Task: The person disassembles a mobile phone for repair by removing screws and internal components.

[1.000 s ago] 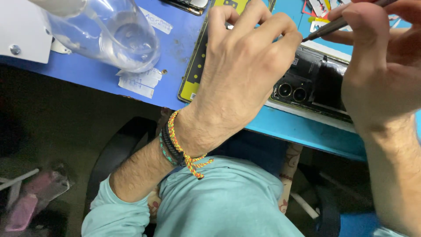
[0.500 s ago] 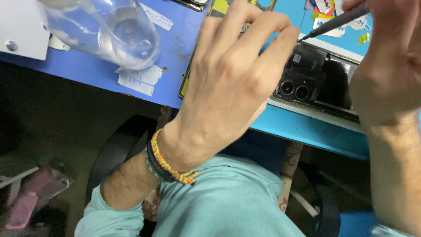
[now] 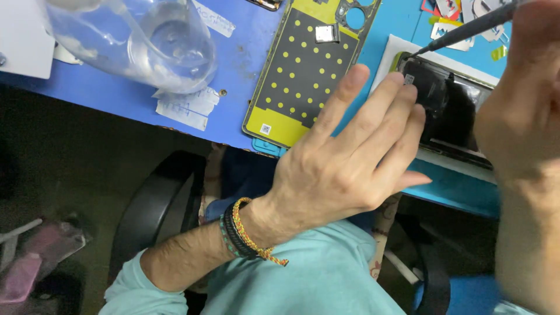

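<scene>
My left hand (image 3: 344, 169) reaches over the table's front edge, its fingers stretched out flat, the tips resting on the left end of an opened dark phone (image 3: 452, 111). Braided bands (image 3: 239, 230) circle that wrist. At the right edge of the view, my right hand (image 3: 519, 116) grips a thin dark screwdriver (image 3: 461, 32). Its tip touches the phone's upper left corner. The phone lies on a white pad (image 3: 389, 52). To its left lies a yellow, dotted back cover (image 3: 303, 70), inner side up.
A clear plastic container (image 3: 146, 41) lies on the blue mat (image 3: 245, 58) at the upper left, with paper labels (image 3: 184, 108) beside it. Small loose parts (image 3: 461, 9) sit at the top right. A black chair (image 3: 146, 216) shows below the table edge.
My left hand has slid down and right off the yellow back cover, which now shows, and its fingers have spread flat onto the phone. The screwdriver tip stays at the phone's corner.
</scene>
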